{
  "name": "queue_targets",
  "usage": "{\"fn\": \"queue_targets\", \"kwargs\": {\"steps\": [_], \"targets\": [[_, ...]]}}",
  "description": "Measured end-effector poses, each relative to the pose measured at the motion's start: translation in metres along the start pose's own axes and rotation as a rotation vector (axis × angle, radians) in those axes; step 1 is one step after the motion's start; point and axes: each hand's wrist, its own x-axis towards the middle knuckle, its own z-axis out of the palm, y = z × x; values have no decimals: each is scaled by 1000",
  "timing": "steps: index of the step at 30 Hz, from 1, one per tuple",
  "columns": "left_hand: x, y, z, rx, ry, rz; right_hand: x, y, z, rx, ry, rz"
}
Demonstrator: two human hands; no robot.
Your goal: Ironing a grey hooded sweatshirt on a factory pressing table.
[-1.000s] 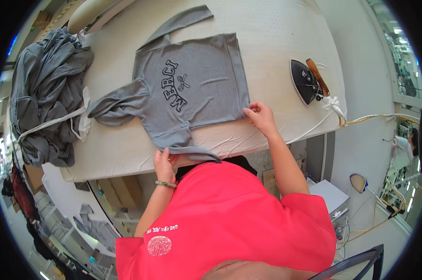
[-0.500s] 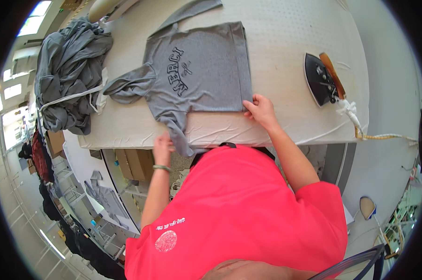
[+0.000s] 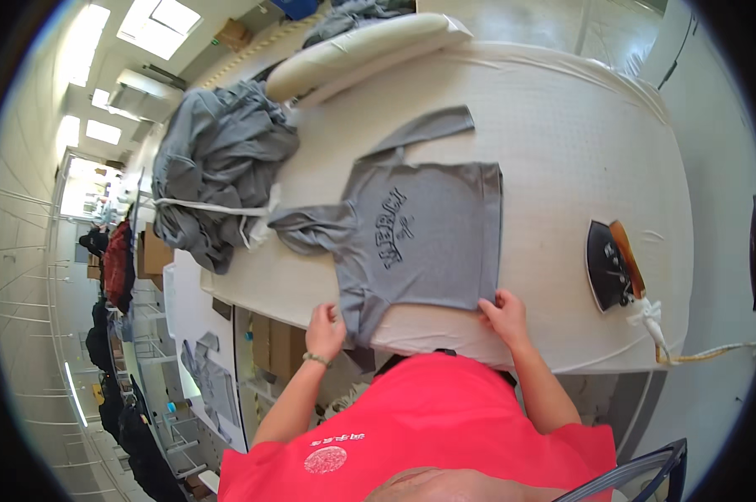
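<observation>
A grey hoodie [image 3: 445,238] with dark lettering lies flat on a white padded ironing table [image 3: 553,184]. Its hood points left, its hem right, and one sleeve stretches away across the cloth. My right hand [image 3: 505,318] pinches the near corner of the hem between thumb and fingers. At the near sleeve [image 3: 361,316], which hangs over the front edge, my left hand [image 3: 326,330] has its curled fingertips on the fabric's left side. An iron [image 3: 608,263] with a black body and brown handle rests on the table to the right, apart from both hands.
A heap of grey garments [image 3: 215,167] with a white tie is piled at the table's left. Behind it stands a long padded pressing arm [image 3: 361,58]. The iron's hose [image 3: 708,356] trails off right. Cardboard boxes [image 3: 281,347] sit below the table at left.
The head view has shifted, so the table appears lower and farther right. My left hand has come up against the near sleeve. The right hand keeps its hold on the hem corner.
</observation>
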Motion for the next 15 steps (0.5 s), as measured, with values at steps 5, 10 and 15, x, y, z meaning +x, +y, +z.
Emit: {"fn": "queue_targets", "kwargs": {"steps": [5,10,15], "targets": [[154,163,16,-278,-228,380,-7,-6,6,-302,118,-105],[257,334,107,-130,-311,559,-18,-27,21,-466,196,-69],[270,409,130,465,-707,507,-21,-22,39,-622,287,-195]]}}
